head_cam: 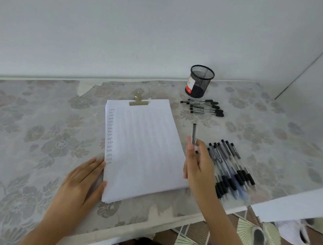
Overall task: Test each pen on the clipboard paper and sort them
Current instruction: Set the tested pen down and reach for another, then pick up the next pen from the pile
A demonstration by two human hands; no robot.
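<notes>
Gripping one pen (194, 133) between curled fingers, the right hand (197, 167) hovers just right of the clipboard paper (146, 149), with the pen pointing up and away, off the sheet. The left hand (82, 180) lies flat with straight fingers, pressing the paper's near-left edge. A column of short handwritten marks runs down the left margin, too small to read. A metal clip (138, 102) holds the far edge. The near pile of pens (229, 167) lies right of the right hand, close to the table's (44, 125) near edge. The far group of pens (204, 107) lies before a black mesh cup (201, 81), whose red-and-white label (190, 84) is unreadable. Bare cloth separates both groups.
</notes>
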